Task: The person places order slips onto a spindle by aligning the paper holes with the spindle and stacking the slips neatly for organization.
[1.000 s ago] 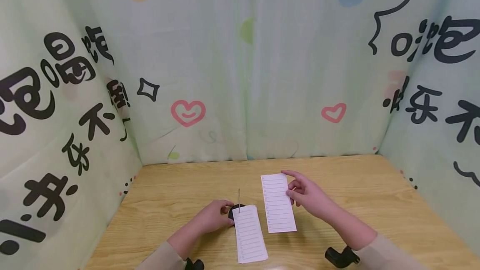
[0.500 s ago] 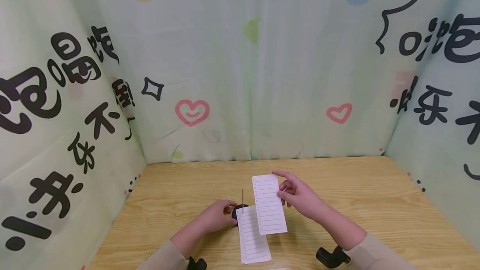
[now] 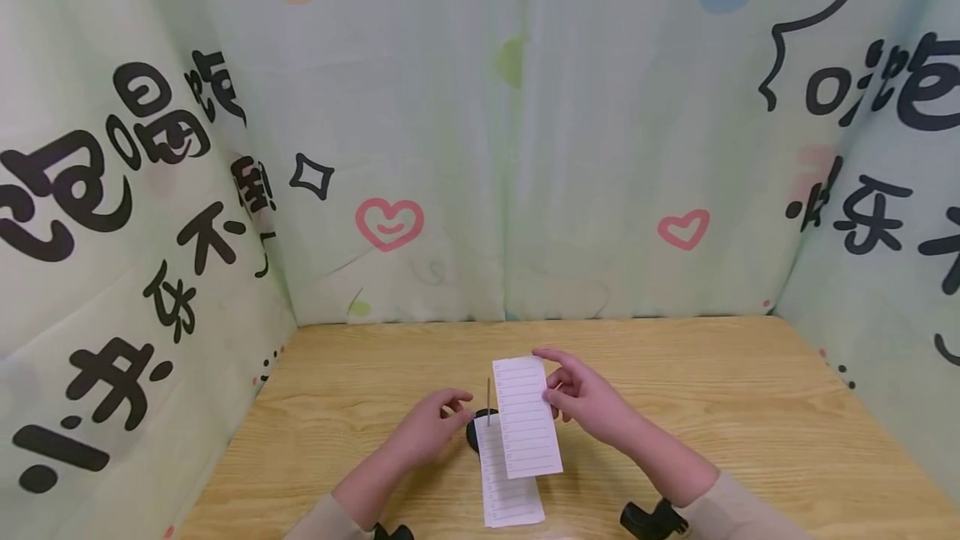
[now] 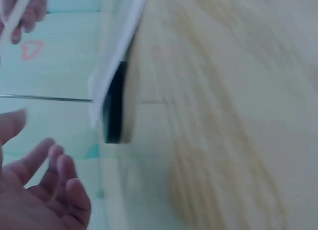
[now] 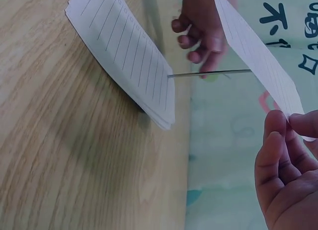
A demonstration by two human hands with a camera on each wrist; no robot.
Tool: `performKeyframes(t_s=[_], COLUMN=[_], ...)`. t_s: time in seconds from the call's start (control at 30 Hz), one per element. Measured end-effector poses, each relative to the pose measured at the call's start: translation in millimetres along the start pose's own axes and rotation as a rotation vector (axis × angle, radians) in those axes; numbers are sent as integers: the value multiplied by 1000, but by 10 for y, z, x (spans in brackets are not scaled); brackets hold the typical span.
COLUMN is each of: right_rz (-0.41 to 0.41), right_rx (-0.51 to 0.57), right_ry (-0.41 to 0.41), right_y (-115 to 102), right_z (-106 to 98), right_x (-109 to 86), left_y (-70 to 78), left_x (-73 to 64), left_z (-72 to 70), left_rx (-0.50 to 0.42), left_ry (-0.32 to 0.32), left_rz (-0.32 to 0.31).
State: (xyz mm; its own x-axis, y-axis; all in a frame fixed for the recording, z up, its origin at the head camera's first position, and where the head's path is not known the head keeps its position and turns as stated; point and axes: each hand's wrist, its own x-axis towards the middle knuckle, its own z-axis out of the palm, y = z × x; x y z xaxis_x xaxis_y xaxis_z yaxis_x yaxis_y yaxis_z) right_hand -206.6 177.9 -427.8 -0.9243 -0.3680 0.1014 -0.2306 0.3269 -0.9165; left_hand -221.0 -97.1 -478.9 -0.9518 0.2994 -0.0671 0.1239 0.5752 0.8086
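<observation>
A bill spike has a round black base (image 3: 472,438) and a thin upright metal rod (image 3: 489,394). Several lined checklist sheets (image 3: 513,508) are speared on it, lying low against the base. My right hand (image 3: 588,400) pinches one more lined sheet (image 3: 528,419) by its right edge, between thumb and fingers. That sheet is held above the stack, close beside the rod; in the right wrist view the rod (image 5: 213,72) reaches up to it visually, contact unclear. My left hand (image 3: 435,425), fingers loosely bent, hovers left of the base; the left wrist view shows it apart from the base (image 4: 114,108).
The wooden table (image 3: 360,373) stretches out around the spike. Pale curtains (image 3: 420,290) with printed characters and hearts stand at the back and both sides. Black wrist-camera mounts (image 3: 652,519) sit by the cuffs.
My right hand has carried its sheet leftward, from beside the stack to over it, near the rod. The left hand has let go of the black base and lifted slightly away.
</observation>
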Motion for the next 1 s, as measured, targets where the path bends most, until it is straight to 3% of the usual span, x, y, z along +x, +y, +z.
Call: performKeyframes(t_s=[0.33, 0.57, 1.0], right_rz=[-16, -20, -7], right_rx=[-4, 1, 7], right_ry=[-21, -17, -6], right_y=[11, -31, -54], right_z=[100, 170, 185], right_x=[26, 62, 84], left_y=[347, 533, 563], left_x=[6, 49, 77], left_z=[-3, 5, -14], left_rx=[-256, -259, -256], left_ry=[161, 207, 195], left_rz=[17, 37, 44])
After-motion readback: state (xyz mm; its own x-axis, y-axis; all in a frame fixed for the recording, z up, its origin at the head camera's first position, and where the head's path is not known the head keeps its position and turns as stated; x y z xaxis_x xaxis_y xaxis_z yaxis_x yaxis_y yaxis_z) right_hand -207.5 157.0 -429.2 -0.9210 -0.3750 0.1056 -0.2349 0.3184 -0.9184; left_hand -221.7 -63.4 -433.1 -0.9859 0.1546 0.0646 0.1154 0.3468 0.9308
